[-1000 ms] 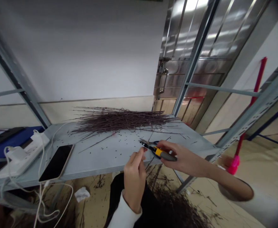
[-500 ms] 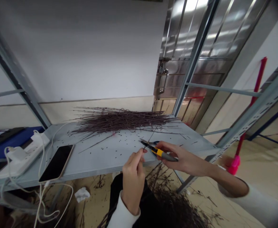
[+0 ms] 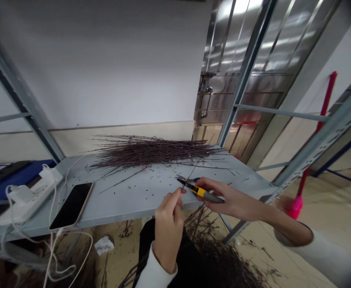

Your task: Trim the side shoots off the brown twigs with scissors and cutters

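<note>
My left hand, in front of the shelf's front edge, pinches a thin dark twig that slants up and to the right. My right hand is closed around pruning shears with yellow and grey handles. Their pointed blades lie close to the twig, just above my left fingertips; whether they touch it I cannot tell. Behind both hands a long heap of dark twigs lies across the grey shelf. Small dark clippings are scattered on the shelf between heap and hands.
A phone on a charging cable and a white power strip occupy the shelf's left side. Metal posts frame the shelf. More twigs are piled below by my legs, and a crumpled tissue lies on the floor.
Almost nothing differs. My right hand and the shears have shifted very slightly, while my left hand keeps its place on the twig.
</note>
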The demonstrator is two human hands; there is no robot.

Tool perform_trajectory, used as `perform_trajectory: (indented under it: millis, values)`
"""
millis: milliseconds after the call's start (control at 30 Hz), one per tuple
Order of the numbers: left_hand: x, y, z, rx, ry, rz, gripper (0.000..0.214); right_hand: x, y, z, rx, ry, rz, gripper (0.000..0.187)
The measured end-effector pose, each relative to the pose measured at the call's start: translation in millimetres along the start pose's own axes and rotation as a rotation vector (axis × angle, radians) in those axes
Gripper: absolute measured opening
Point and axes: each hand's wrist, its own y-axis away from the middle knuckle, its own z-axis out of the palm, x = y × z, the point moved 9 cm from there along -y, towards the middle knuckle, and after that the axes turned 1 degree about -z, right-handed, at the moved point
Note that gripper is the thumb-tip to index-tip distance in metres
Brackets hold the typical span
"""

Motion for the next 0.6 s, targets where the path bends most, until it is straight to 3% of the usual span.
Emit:
perform_trajectory:
  millis: [267,600]
  values:
    - [8,-2,-3.2,-0.011,-0.021,0.005,0.034,-10,1,3,-0.109,-0.006,0.061,0.031]
    - [16,4,-6.5,0.022,-0.153,0.016,0.032,-16,0,-1,-0.057,-0.035,-0.010,0.027]
